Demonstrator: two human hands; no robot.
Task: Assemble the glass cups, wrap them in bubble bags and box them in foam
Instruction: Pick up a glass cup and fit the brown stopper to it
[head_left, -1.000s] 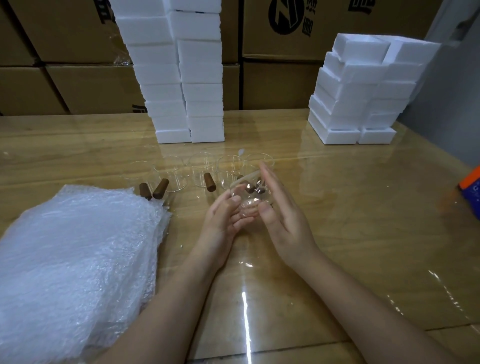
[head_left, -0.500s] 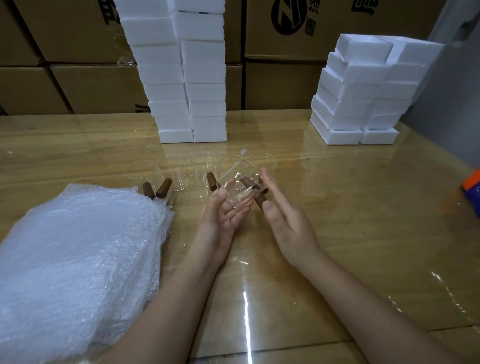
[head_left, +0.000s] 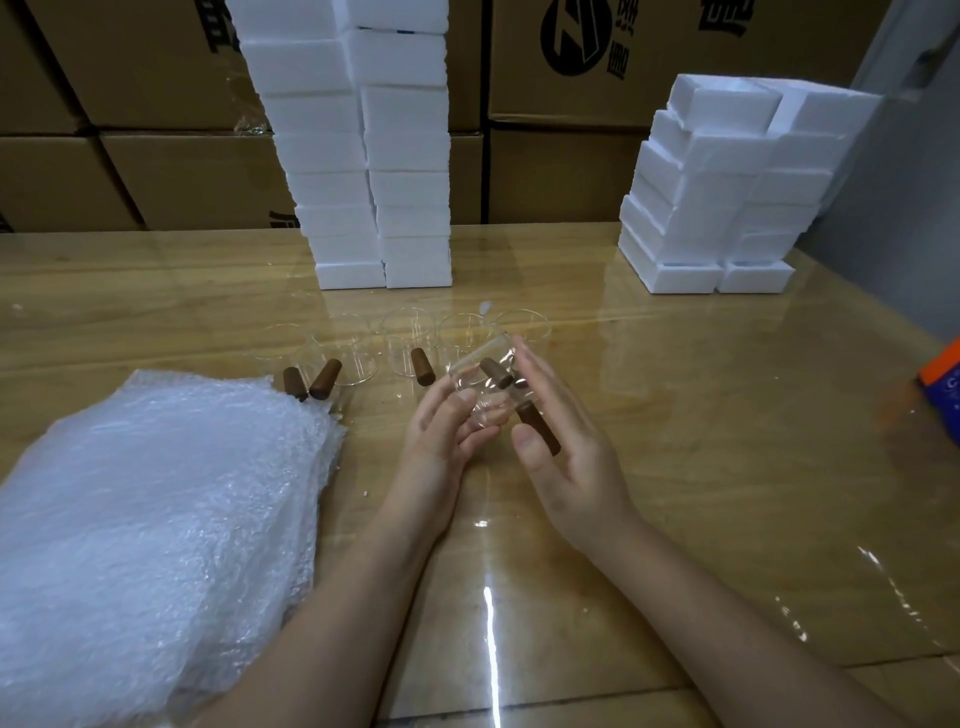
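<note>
Between my two hands I hold a clear glass cup (head_left: 480, 382), tilted, with a brown wooden handle (head_left: 540, 428) sticking out toward me. A second brown handle (head_left: 496, 373) shows through the glass. My left hand (head_left: 447, 431) cups it from the left with bent fingers. My right hand (head_left: 563, 441) presses flat against its right side. Behind them several more glass cups (head_left: 410, 338) with brown handles (head_left: 422, 366) stand in a row. A thick pile of bubble bags (head_left: 150, 509) lies at the left.
Two tall stacks of white foam boxes (head_left: 363, 150) stand at the back middle, a lower stack of foam boxes (head_left: 727, 192) at the back right. Cardboard cartons (head_left: 130, 104) line the wall. An orange and blue item (head_left: 943, 389) sits at the right edge of the glossy wooden table (head_left: 727, 441).
The cup has been lifted and turned between my hands; its wooden handle now points down toward me past my right palm.
</note>
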